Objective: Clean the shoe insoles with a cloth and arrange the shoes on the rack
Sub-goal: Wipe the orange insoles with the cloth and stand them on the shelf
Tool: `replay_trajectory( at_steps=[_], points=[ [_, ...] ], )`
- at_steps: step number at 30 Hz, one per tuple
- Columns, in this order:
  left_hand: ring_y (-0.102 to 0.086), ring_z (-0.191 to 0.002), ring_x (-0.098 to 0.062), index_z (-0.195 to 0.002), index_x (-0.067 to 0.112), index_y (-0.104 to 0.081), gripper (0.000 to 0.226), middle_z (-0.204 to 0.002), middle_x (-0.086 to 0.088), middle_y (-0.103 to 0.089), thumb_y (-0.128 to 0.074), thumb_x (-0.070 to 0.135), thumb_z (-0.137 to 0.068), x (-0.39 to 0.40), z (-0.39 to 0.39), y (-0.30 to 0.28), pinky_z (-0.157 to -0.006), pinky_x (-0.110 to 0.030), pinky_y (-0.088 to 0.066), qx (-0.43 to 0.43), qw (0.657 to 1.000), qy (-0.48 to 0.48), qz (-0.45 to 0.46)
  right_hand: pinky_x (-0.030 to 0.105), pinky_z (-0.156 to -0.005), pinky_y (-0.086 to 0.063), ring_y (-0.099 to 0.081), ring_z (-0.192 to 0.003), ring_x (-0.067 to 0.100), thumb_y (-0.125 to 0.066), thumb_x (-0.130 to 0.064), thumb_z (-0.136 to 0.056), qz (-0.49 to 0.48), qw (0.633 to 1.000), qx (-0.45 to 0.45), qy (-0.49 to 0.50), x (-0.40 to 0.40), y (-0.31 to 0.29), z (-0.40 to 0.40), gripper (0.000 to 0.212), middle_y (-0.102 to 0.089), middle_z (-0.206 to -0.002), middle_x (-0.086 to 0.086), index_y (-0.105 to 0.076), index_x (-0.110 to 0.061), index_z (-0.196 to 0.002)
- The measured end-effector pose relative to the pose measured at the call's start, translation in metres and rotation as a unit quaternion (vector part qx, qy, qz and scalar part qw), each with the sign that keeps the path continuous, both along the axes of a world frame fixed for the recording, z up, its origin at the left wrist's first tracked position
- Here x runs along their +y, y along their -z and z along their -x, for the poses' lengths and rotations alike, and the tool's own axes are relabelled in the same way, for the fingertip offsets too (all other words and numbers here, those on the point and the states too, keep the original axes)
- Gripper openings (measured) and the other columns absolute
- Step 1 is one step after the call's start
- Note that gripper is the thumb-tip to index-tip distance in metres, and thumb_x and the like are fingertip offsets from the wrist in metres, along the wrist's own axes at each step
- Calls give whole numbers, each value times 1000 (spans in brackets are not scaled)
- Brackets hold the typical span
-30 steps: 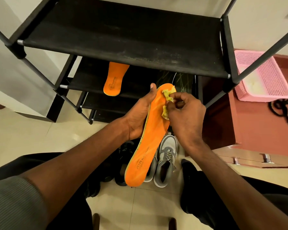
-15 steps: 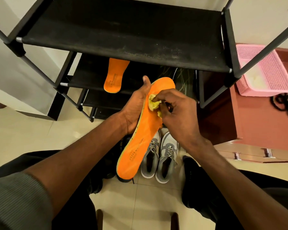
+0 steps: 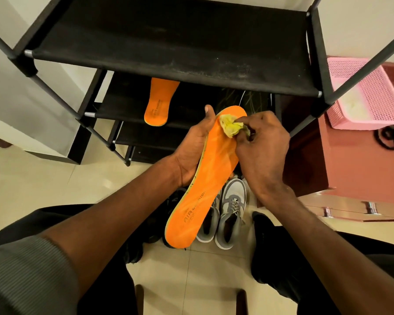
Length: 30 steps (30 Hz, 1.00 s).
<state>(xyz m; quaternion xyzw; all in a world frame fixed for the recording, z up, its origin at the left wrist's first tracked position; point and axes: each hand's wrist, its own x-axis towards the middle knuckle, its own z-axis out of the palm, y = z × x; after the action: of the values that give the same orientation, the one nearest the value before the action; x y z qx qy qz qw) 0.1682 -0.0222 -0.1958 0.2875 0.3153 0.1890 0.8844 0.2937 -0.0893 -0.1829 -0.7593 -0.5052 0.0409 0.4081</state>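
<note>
Bright orange insole with a thin yellow-green edge and dark lettering near the heel. Yellow cloth on it. A second orange insole on the black rack. Grey-and-white shoes below. Pink mesh basket, reddish-brown cabinet, cream floor tiles.

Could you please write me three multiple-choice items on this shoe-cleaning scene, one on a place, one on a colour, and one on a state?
1. Where does the second insole lie?
A. in the pink basket
B. on a lower shelf of the rack
C. on the floor tiles

2. What colour is the cloth?
A. yellow
B. blue
C. white

3. What does the left hand do?
A. hangs idle
B. ties a lace
C. holds the insole

Answers: 1 B, it rests on the black rack under the top shelf. 2 A, the right hand pinches a yellow wad. 3 C, its fingers wrap the insole's edge.
</note>
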Motion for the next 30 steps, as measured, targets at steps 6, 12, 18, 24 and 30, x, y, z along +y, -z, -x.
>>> replay_trajectory(
  at_steps=[6, 12, 18, 24, 30],
  points=[
    [-60, -128, -38, -144, 12, -55, 79, -136, -20, -63, -24, 71, -102, 2, 3, -4, -110, -55, -46, 1, 1000, -5, 5, 37, -83, -59, -69, -97, 17, -67, 4, -89, -48, 990, -38, -126, -7, 1, 8, 29, -72, -110, 3, -79, -9, -113],
    [-56, -133, -31, -157, 4, -33, 88, -127, -12, -68, -44, 64, -95, -9, -12, -8, -112, -50, -42, 9, 1000, -15, -5, 36, -81, -61, -70, -97, 19, -69, 3, -89, -32, 994, -83, -63, -2, 0, -8, 28, -70, -112, 5, -79, -7, -114],
    [-68, -115, -34, -133, 11, -62, 73, -123, -18, -71, -27, 67, -103, 0, 6, -1, -103, -49, -53, -20, 1000, 11, 20, 38, -86, -60, -70, -104, 25, -67, 2, -91, -14, 984, -100, -147, -11, 3, 9, 30, -71, -118, 6, -77, -6, -118],
    [-55, -127, -42, -147, 13, -52, 74, -141, -21, -58, -28, 67, -102, -4, 3, 9, -109, -65, -37, -41, 998, 45, 17, 37, -85, -60, -70, -98, 19, -69, 3, -87, -16, 996, -75, -54, 0, -1, -5, 29, -71, -112, 4, -80, -9, -112],
    [-45, -137, -44, -141, 11, -59, 80, -140, -21, -58, -30, 73, -99, 2, 9, 8, -121, -63, -18, -45, 994, 45, 84, 47, -82, -60, -70, -102, 27, -66, 5, -85, -19, 985, -88, -149, -4, 4, -2, 30, -72, -111, 6, -79, -6, -109]
  ],
)
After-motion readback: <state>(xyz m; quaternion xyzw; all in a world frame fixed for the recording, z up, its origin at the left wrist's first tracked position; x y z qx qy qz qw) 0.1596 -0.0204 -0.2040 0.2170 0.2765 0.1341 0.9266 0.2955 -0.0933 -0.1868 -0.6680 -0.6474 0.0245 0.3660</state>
